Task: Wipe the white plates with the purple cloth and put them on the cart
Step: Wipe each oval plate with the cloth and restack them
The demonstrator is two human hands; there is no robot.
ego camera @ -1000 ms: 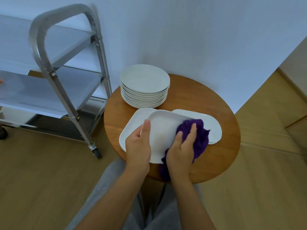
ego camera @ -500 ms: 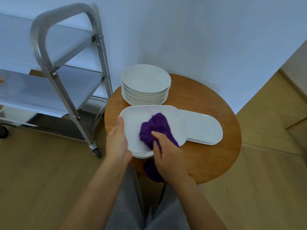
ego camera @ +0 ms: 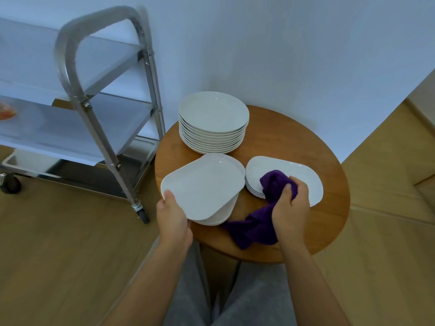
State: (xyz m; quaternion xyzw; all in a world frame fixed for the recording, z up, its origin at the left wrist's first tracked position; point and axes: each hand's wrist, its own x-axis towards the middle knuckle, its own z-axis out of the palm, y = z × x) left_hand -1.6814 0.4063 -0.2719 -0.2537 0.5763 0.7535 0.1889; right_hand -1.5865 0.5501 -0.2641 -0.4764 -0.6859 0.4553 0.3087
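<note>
A plain white wall fills the top of the view and turns a corner at the right. The floor is light wood boards. A round wooden table stands against the wall. To the right, a pale wooden unit rises from the floor; what it is cannot be told. The light is soft and even, with a bluish cast on the wall.
</note>
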